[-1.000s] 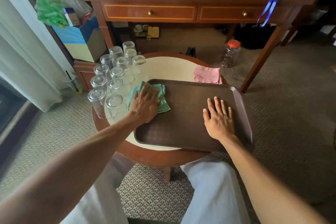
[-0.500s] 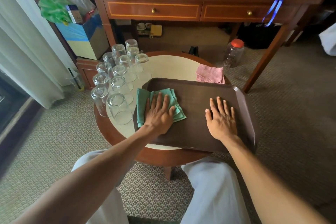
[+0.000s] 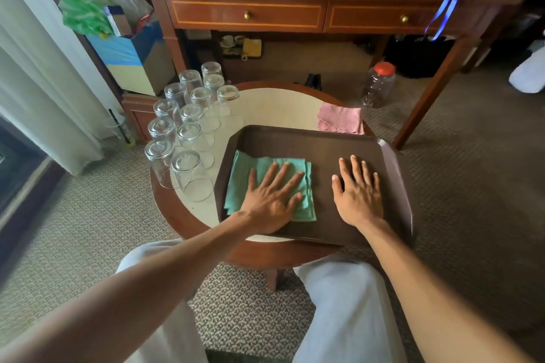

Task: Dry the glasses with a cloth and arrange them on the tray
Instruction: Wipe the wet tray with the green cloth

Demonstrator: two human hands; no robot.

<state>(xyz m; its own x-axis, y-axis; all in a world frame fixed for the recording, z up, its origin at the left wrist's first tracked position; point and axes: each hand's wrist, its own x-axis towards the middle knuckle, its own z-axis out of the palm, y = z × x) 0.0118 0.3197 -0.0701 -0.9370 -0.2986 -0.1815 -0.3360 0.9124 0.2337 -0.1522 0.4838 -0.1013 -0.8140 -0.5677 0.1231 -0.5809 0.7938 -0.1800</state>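
A dark brown tray (image 3: 318,144) lies on the small round table (image 3: 274,103). On the tray's left half lies a folded green cloth (image 3: 250,168), and my left hand (image 3: 272,197) presses flat on it with straight, spread fingers. My right hand (image 3: 358,191) rests flat on the tray's bare right half. Several clear glasses (image 3: 188,132) stand upside down in rows on the table, left of the tray. No glass is on the tray.
A folded pink cloth (image 3: 339,119) lies on the table behind the tray. Beyond stands a wooden desk (image 3: 324,12) with two drawers. A plastic jar with a red lid (image 3: 379,84) sits on the carpet; a box of bags (image 3: 129,50) is at left.
My left hand has slid the green cloth from the tray's far left corner toward me and to the right. My right hand has stayed flat on the tray.
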